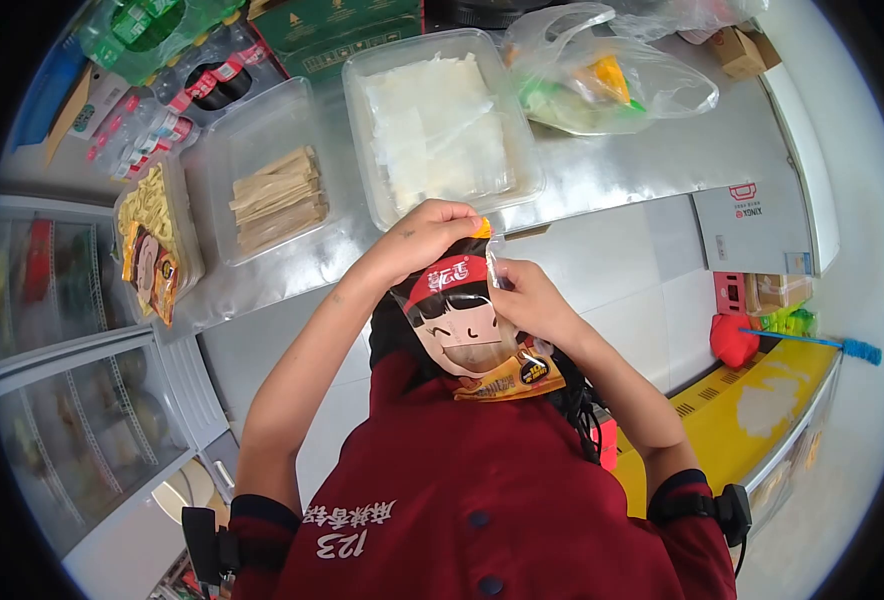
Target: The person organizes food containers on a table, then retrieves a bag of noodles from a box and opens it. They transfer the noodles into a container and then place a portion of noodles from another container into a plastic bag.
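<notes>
A plastic food packet (467, 325) printed with a cartoon face, a red band and a yellow lower edge hangs before my chest. My left hand (424, 240) pinches its top edge, fingers closed around a small orange corner. Lower down, on the packet's right side, my right hand (530, 300) grips the clear edge with bent fingers. Whether the packet's top is torn cannot be seen. Beyond my hands, on the steel counter, stands a clear tub of white sheets (437, 130). Left of it is a tub holding flat brown strips (277, 200).
A similar packet (149, 265) leans on a tub of yellowish pieces (149, 205) at the counter's left end. Bottles (207, 80) and a green box (332, 35) stand behind. A plastic bag (602, 90) lies back right. Glass-door fridges (82, 410) flank my left, a yellow-topped unit (762, 400) my right.
</notes>
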Available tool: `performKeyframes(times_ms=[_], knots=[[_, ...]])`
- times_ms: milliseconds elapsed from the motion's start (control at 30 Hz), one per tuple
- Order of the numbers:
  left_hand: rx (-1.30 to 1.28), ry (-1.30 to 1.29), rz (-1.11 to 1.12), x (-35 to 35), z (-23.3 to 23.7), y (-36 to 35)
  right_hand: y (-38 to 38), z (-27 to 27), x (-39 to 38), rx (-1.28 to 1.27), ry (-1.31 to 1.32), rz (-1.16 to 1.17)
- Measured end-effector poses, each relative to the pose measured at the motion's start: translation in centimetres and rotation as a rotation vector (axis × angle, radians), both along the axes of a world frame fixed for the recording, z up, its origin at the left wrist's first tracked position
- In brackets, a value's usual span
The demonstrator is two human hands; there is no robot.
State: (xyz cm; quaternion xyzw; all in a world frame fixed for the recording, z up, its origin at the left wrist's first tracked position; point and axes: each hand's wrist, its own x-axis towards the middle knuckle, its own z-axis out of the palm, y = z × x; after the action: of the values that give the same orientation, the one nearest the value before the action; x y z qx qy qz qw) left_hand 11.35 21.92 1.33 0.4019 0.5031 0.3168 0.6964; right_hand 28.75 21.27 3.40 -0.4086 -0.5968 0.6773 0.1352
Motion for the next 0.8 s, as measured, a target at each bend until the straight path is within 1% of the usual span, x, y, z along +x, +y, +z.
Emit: performKeyframes(times_ms=[33,67,100,133,167,200,233,267,300,333,367,400,433,467,500,567,600,633,667,700,733,767,800], knots=[[0.000,0.004,0.006,-0.3,-0.1,-0.2,0.1,-0.4,0.3,0.053,-0.059,0.051],[0.103,0.192,-0.019,-0.8,-0.4,-0.3,0.4,-0.5,0.5,0.112,-0.119,0.100],[0.205,0.380,-0.044,-1.3,-0.5,-0.5,0.6,-0.3,0.8,0.120,-0.117,0.104],[0.224,0.551,-0.012,-1.7,0.5,-0.8,0.6,0.4,0.9,0.092,-0.091,0.030],[0.228,0.553,-0.009,-2.2,0.5,-1.2,0.6,0.8,1.2,0.064,-0.064,-0.045],[0.149,0.546,-0.005,-2.8,0.3,-1.6,0.7,0.2,2.1,-0.023,-0.176,-0.080],[0.071,0.540,-0.002,-3.3,0.2,-1.9,0.5,-0.2,2.4,-0.017,-0.174,-0.080],[0.150,0.554,0.007,-3.5,0.1,-2.5,0.3,-0.4,2.7,-0.020,-0.067,-0.199],[0.161,0.566,0.007,-3.4,0.1,-3.1,0.1,-0.6,3.0,-0.023,0.038,-0.319],[0.182,0.589,0.032,-3.2,-0.8,-4.0,0.2,-0.6,3.4,-0.060,0.060,-0.376],[0.203,0.610,0.057,-3.0,-1.7,-4.7,0.1,-0.9,3.7,-0.055,0.057,-0.378],[0.210,0.607,0.057,-2.9,-2.3,-5.6,0.0,-1.4,4.0,-0.142,0.153,-0.518],[0.154,0.576,0.035,-2.8,-2.5,-6.4,0.2,-1.7,4.2,-0.228,0.252,-0.656],[0.097,0.544,0.009,-2.7,-2.7,-6.8,0.5,-1.7,4.5,-0.290,0.290,-0.707],[0.104,0.543,0.004,-2.5,-3.0,-6.8,0.7,-1.8,4.5,-0.284,0.292,-0.713],[0.299,0.172,0.284,-1.8,-2.5,-6.7,0.8,-2.0,4.6,-0.331,0.345,-0.660],[0.249,0.065,0.299,-2.2,-1.9,-6.2,0.8,-1.9,4.5,-0.328,0.346,-0.658],[0.254,0.067,0.303,-2.3,-0.5,-5.3,0.7,-1.5,4.1,-0.314,0.316,-0.598],[0.247,0.048,0.212,-2.5,0.9,-4.3,0.5,-1.2,3.6,-0.297,0.288,-0.538],[0.240,0.031,0.121,-2.6,1.6,-3.4,0.4,-0.6,3.1,-0.292,0.292,-0.532],[0.212,0.005,0.056,-2.7,1.8,-2.8,0.3,0.0,2.7,-0.247,0.283,-0.444],[0.217,0.006,0.059,-2.3,2.1,-2.4,0.2,0.4,2.6,-0.202,0.272,-0.358],[0.238,0.101,0.007,-1.7,2.5,-2.0,0.2,0.4,2.7,-0.217,0.257,-0.285]])
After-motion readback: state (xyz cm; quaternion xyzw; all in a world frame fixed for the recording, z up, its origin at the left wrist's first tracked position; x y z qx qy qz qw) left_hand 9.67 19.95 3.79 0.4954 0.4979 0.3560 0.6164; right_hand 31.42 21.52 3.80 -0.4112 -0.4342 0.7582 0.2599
